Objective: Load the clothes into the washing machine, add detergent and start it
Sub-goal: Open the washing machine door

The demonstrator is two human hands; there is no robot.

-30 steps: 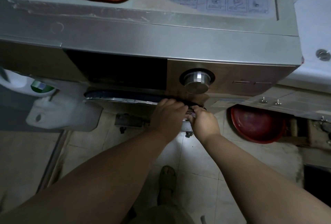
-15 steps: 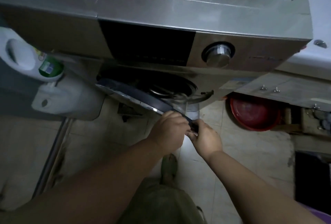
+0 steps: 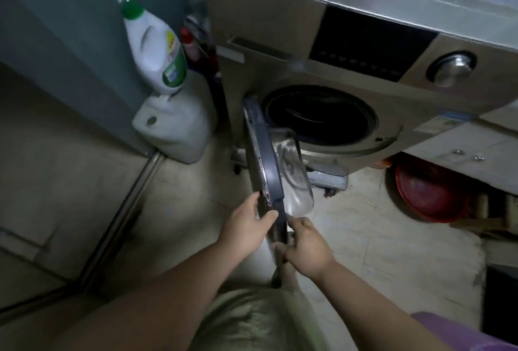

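— Reaching forward and down, both forearms met at the free end of the door (image 3: 265, 165). How did the hands sit on it?

— The left hand (image 3: 246, 224) lay against the door's outer face, its thumb hooked over the dark rim and its fingers partly hidden behind the edge. The right hand (image 3: 305, 247) pinched the rim from the inner side, thumb and curled fingers closed on it just below the glass bowl (image 3: 294, 174). Both hands had hold of the door and nothing else.

— And which way did the door point?

— It stood swung out from the washer (image 3: 364, 50), hinged at the left of the drum opening (image 3: 319, 115). Its long axis ran from that hinge down toward the person, nearly edge-on to the camera, with the glass bowl bulging to the right, toward the machine.

— Where was the washer itself?

— It stood at the upper right, its drum opening dark and uncovered; whether anything lay inside could not be told. The knob (image 3: 451, 67) sat on the panel to the right, beside a black display (image 3: 370, 42).

— Anything beside it?

— A white bottle (image 3: 157, 48) with a green cap stood on a white jug (image 3: 173, 126), left of the washer. A red basin (image 3: 431, 196) lay on the floor under the counter at the right.
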